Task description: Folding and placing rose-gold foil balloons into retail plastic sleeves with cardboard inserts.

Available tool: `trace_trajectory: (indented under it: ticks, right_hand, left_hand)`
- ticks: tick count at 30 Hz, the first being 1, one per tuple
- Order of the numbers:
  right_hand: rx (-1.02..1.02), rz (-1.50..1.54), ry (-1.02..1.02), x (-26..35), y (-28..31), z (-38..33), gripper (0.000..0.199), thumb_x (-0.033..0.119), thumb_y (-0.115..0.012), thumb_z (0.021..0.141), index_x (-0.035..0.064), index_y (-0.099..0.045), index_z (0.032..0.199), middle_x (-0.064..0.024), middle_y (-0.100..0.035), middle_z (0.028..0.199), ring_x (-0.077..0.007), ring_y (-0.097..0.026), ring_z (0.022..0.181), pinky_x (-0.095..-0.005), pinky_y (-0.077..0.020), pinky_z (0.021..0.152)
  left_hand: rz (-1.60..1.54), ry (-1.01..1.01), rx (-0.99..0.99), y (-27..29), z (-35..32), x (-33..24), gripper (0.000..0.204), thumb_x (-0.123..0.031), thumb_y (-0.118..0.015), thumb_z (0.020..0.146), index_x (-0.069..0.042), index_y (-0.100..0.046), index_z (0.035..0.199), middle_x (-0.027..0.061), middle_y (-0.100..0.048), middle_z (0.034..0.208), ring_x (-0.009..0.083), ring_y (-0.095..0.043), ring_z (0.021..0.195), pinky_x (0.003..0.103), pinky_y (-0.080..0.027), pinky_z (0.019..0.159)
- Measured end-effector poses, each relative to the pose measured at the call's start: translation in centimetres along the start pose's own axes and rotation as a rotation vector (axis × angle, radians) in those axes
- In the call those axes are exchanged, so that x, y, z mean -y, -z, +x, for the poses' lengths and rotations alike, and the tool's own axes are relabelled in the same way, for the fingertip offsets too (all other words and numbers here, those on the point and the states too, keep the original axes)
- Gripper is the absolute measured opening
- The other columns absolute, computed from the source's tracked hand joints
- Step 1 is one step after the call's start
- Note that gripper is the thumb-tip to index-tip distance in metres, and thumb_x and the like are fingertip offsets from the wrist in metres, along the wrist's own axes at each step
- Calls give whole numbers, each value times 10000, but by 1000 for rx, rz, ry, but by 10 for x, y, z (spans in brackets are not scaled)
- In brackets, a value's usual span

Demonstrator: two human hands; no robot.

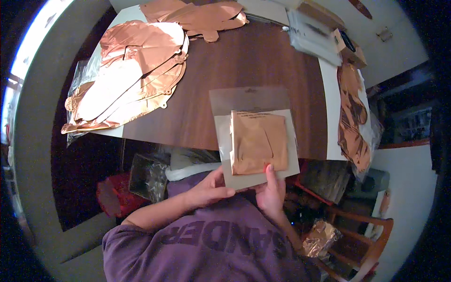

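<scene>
From my remote seat I look down through the head camera at a clear flat packet held up in front of me, just below the centre of the view. It holds a grey backing card and a folded rose-gold foil balloon seen through the plastic. My left hand comes in from about seven o'clock and grips the packet's lower left corner, fingers closed together against its bottom edge with the thumb behind the card. My right hand sits at six o'clock, clamped on the lower right part of the packet, its thumb pressed on the front over the foil. Both hands are touching the packet, and the packet hangs over the near edge of a dark wood bench rather than lying on it. On the bench at ten o'clock lies a fanned stack of flat rose-gold foil balloons, partly on clear wrapping. More rose-gold foil balloons lie at twelve o'clock on the far edge. At two o'clock sit clear plastic bags beside a small cardboard box. A crumpled strip of rose-gold foil hangs down the bench's side at three o'clock. My purple sweatshirt fills the bottom of the view.
</scene>
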State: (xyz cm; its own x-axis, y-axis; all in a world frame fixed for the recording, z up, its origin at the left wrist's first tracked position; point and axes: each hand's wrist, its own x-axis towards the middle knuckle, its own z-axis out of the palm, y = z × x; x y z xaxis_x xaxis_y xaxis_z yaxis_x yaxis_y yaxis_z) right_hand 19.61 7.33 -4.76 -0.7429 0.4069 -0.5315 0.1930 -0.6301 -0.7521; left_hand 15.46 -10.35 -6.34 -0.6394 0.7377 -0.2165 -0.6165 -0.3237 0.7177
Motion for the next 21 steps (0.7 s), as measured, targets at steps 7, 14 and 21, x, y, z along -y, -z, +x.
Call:
trace_trajectory:
  ticks: [7,14,21]
  right_hand:
    - [217,-1310,446,45,57,-8,469,338,-835,722,11,-583,945,-116,-627,768,-226,-589,594,-341,-451,513]
    - [270,-1462,1777,32,20,-2,533,383,-842,670,135,-534,1027,-77,-509,1054,-288,-493,903,-455,-398,758]
    - [502,-1624,1632,35,-14,25,322,131,-612,856,82,-621,1174,-111,-614,1169,-302,-578,1067,-450,-465,905]
  left_hand:
    - [-178,74,-223,15,-6,-22,581,-72,-659,773,-21,-457,1315,100,-588,1222,229,-565,1145,364,-427,1003]
    - [-264,-64,-154,38,-12,1,791,-140,-714,597,10,-428,1319,156,-574,1234,270,-569,1147,406,-441,999]
    - [-218,-174,-21,34,-8,-2,762,-94,-676,688,-33,-385,1389,90,-575,1242,206,-551,1141,333,-404,1002]
